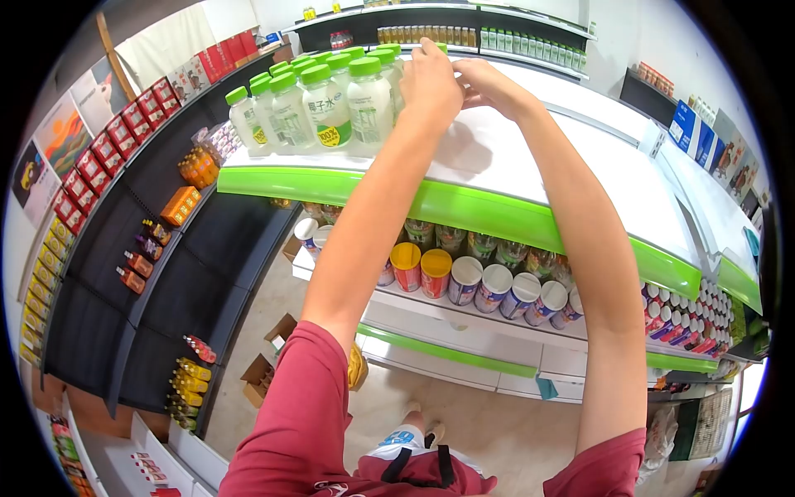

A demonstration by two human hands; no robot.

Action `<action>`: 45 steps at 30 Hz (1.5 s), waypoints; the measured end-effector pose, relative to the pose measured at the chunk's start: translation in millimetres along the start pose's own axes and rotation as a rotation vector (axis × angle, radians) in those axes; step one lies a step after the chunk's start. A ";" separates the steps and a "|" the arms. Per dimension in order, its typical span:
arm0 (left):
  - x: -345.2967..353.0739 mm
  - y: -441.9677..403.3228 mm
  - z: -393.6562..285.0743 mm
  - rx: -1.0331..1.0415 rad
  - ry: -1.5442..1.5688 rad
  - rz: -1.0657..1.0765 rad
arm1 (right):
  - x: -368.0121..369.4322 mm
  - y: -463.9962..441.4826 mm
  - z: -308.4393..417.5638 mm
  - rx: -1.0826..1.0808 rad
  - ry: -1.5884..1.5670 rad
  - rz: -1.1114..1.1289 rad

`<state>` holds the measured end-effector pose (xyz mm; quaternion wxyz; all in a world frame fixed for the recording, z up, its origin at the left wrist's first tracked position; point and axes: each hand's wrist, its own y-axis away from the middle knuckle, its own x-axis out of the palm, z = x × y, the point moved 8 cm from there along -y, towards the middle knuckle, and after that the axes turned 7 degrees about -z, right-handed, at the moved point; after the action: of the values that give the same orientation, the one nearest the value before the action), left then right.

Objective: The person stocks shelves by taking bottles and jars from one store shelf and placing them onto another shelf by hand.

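Several clear bottles with green caps and white labels (pixel 330 108) stand in tight rows on the left part of the white shelf top (pixel 513 153). At the right rear of this group, my left hand (pixel 431 83) is curled around a green-capped bottle (pixel 441 48). Only its cap shows; the body is hidden behind my hands. My right hand (pixel 490 85) meets it from the other side, its fingers bent against the same bottle, with the fingertips partly hidden. Both arms reach far forward over the shelf's green front edge (pixel 489 211).
Below the top, a shelf holds lidded canisters (pixel 465 280) and cups (pixel 683 319). On the left stands a dark shelf unit (pixel 157 282) with drinks and red boxes (pixel 108 153). Open cartons (pixel 258 377) lie on the floor. More bottles (pixel 530 45) line the back shelves.
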<state>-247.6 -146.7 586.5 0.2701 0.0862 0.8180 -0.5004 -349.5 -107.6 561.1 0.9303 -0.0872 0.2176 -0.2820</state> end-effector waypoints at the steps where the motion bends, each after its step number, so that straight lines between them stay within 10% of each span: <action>1: 0.1 0.2 -0.3 -0.006 0.004 0.001 | 0.4 1.8 1.0 0.001 -0.007 0.015; 11: -4.5 1.0 -2.6 -0.020 0.060 -0.045 | 4.6 -5.3 -4.3 0.024 -0.183 0.120; 23: -39.6 -3.3 -20.1 0.088 0.110 -0.282 | -41.2 5.1 17.1 -0.072 0.166 -0.440; 29: -15.7 -1.8 1.2 -0.068 -0.027 0.057 | -1.5 6.3 28.9 -0.181 0.050 -0.008; 45: -1.5 5.8 9.0 -0.063 -0.271 0.253 | 22.7 17.3 13.4 -0.021 0.091 0.182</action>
<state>-240.8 -151.5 579.7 0.4413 0.1115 0.7719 -0.4438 -318.0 -105.5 560.1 0.9402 -0.0636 0.2697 -0.1980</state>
